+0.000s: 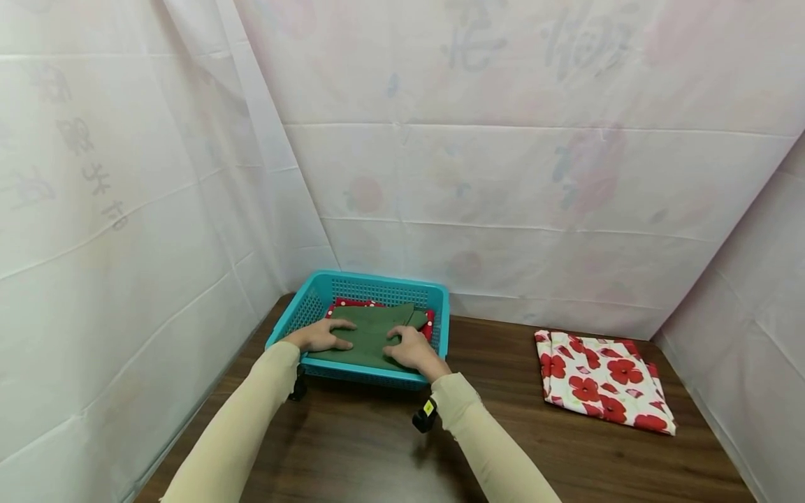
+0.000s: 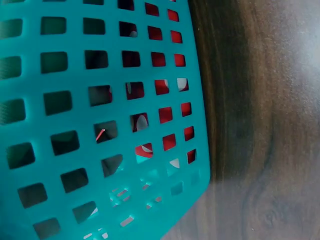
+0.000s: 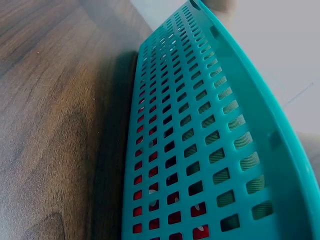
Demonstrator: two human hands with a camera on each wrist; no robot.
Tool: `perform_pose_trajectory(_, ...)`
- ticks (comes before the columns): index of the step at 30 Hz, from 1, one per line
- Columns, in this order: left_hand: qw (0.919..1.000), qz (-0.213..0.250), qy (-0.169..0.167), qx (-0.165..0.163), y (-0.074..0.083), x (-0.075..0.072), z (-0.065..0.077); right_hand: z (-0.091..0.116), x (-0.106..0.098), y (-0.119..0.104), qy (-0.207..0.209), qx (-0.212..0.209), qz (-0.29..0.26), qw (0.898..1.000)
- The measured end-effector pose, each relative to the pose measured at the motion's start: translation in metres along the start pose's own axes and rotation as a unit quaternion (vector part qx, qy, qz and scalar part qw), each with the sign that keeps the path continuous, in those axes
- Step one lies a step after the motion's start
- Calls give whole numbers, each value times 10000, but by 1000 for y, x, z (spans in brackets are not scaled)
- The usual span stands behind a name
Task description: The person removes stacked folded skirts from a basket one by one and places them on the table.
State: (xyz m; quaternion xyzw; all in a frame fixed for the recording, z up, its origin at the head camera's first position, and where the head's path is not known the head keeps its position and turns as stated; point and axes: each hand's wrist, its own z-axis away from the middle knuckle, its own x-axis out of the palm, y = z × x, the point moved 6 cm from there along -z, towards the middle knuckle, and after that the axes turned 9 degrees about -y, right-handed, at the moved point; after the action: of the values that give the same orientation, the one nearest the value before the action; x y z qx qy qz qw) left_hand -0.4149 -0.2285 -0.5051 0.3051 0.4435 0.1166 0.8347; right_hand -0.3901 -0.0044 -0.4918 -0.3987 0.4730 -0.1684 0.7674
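Green cloth point(image 1: 370, 328) seemingly being settled in blue basket point(image 1: 365, 371); L hand point(image 1: 319, 336) & R hand point(image 1: 413, 348) laid on top, fingers apart. Next: even pressing prob. needed, w/o dragging.

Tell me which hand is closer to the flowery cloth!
Right. The right hand touches the green cloth in the blue basket, off to the left of the flowery cloth; the left hand touches the green cloth too, farther away.
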Motion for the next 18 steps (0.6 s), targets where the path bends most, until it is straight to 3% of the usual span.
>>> perform_pose_trajectory(12, 9994, 242, 164, 168, 2, -1, -2, -4, -3, 6, 51, 200, -134, 9997)
perform_pose_trajectory(18, 9989, 258, 277, 290, 9, -10, 6, -1, -6, 1, 171, -36, -14, 9998)
